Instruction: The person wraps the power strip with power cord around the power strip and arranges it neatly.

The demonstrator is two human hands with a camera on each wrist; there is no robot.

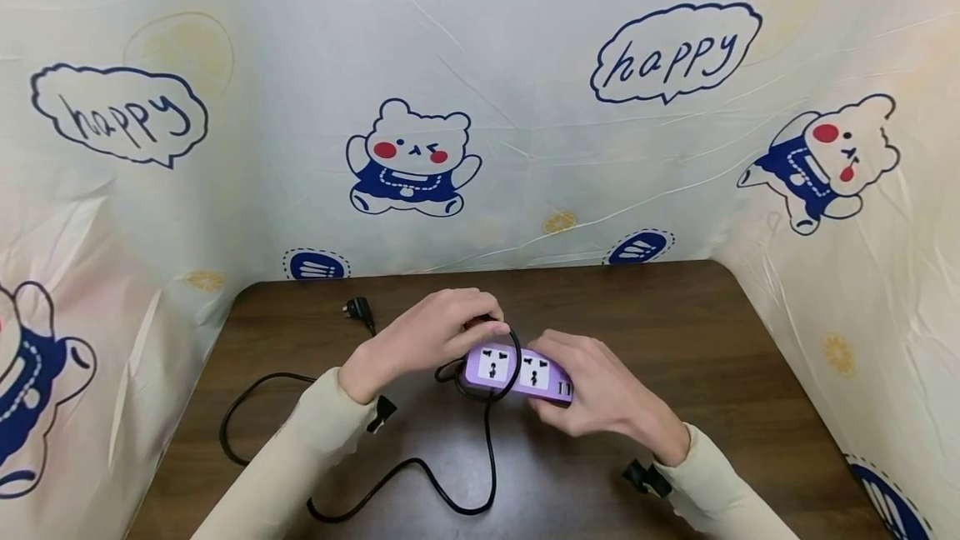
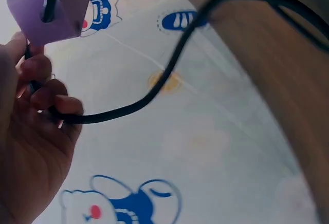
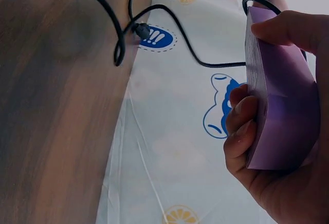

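Power strip [image 1: 536, 373] is partly hidden by right hand [image 1: 597, 383].

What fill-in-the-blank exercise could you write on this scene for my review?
The right hand holds a power strip coloured ____.
The cord in the left hand is coloured ____.
In the head view, the plug lies to the ____ of the power strip.
Both speech bubbles on the backdrop read "____".

Missing words: purple; black; left; happy.

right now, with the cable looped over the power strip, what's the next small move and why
Probably have the left hand, which holds the black cable, gently draw it snug: a slack loop crosses the purple power strip, gripped by the right hand.
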